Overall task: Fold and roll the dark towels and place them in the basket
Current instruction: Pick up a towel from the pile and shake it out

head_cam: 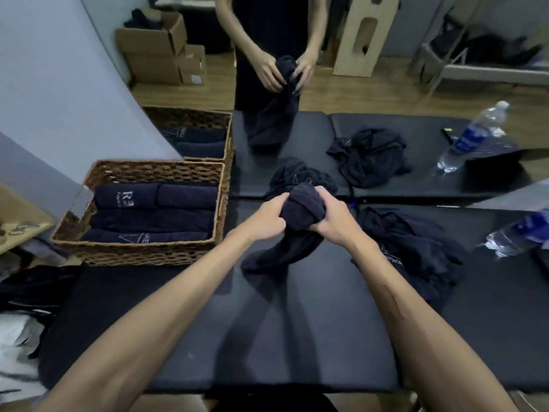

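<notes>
I hold a dark navy towel bunched above the black padded table. My left hand grips its left side and my right hand grips its right side. Its loose tail hangs down and rests on the table. A wicker basket stands to the left with several rolled dark towels inside. A crumpled dark towel pile lies to the right of my hands.
A mirror at the table's far edge reflects the basket, the towels and my own body. A plastic water bottle lies at the right edge. Cardboard boxes show in the mirror. Clutter sits on the floor at left.
</notes>
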